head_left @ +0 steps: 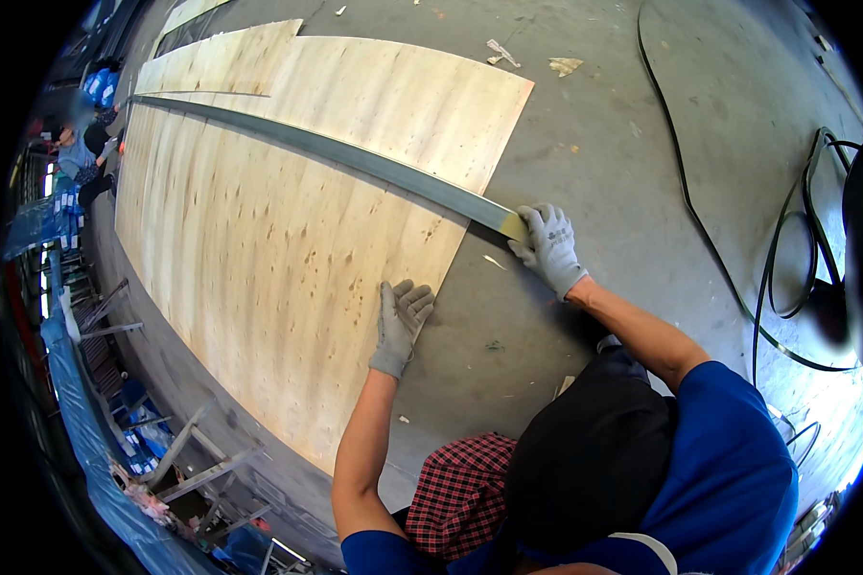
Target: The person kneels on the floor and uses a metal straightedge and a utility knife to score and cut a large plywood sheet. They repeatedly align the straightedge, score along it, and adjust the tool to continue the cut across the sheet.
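A large plywood sheet (259,240) with dark knots lies on the floor in front of me. Across it runs a long grey metal bar (355,163), which looks like a straightedge, with a yellowish near end past the plywood's edge. My right hand (551,247), in a grey glove, grips that end. My left hand (401,324), gloved too, rests at the sheet's near right edge with its fingers stretched out and nothing held. Beyond the bar lies more plywood (422,105), with a narrower piece (225,62) overlapping it at the far left.
Another person (84,153) crouches by the bar's far end. Black cable (686,182) curves over the concrete floor (585,125) on the right, with loops near a dark round object. Wood scraps (566,66) lie beyond. Metal stands (206,470) and blue plastic sheeting (86,402) line the left.
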Motion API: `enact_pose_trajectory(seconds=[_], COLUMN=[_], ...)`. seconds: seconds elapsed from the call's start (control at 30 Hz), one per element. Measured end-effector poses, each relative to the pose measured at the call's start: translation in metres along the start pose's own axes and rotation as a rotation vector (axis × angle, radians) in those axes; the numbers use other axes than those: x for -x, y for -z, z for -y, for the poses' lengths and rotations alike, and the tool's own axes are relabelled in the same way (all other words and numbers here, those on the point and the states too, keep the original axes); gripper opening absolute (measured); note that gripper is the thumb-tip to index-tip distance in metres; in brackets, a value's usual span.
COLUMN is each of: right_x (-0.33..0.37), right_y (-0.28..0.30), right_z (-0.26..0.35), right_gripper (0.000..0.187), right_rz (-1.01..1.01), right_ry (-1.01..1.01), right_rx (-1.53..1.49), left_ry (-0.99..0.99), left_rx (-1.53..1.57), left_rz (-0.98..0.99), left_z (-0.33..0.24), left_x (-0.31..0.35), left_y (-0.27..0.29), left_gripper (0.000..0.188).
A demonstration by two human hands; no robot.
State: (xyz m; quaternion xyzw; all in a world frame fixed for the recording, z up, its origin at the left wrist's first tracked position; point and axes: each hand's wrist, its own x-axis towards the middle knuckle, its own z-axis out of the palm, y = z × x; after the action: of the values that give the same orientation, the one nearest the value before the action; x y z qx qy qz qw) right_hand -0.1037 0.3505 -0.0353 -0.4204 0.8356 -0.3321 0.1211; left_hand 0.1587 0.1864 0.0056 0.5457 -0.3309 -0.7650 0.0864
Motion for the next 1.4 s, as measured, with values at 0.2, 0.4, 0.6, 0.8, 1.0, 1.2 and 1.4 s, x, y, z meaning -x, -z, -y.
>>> enact_pose_trajectory(seconds=[0.2,0.4,0.6,0.8,1.0,1.2,1.4], right_x=[-0.003,-0.004,-0.005,-0.004,-0.001,-0.002,-0.003], right_y=[-0.001,0.001,0.001,0.002,0.005,0.004,0.004], right_z=[0.001,-0.002,-0.006,0.000,0.005,0.003,0.001], right_gripper=[0.057,0.057,0.058,0.058,0.059,0.059,0.056], right_rz=[0.020,0.034,0.025,-0.001,0.002,0.012,0.008], right_ry=[-0.011,-0.012,-0.004,0.046,0.027,0.034,0.047], right_rx=[-0.007,-0.021,-0.028,-0.031,-0.059,-0.075,-0.091], left_ry=[-0.002,-0.006,0.004,0.018,0.015,-0.001,-0.016], left_rx=[0.026,0.020,0.032,0.065,-0.034,-0.069,-0.109], left_rz=[-0.005,-0.007,-0.009,0.018,0.038,0.044,0.017], left_z=[0.002,0.003,0.007,0.013,-0.003,-0.003,-0.004], left_x=[-0.005,-0.005,-0.010,-0.018,-0.001,0.002,0.004], left_y=[0.007,0.006,0.008,0.021,0.010,0.011,0.012], left_gripper=[0.078,0.076,0.078,0.078,0.084,0.085,0.086])
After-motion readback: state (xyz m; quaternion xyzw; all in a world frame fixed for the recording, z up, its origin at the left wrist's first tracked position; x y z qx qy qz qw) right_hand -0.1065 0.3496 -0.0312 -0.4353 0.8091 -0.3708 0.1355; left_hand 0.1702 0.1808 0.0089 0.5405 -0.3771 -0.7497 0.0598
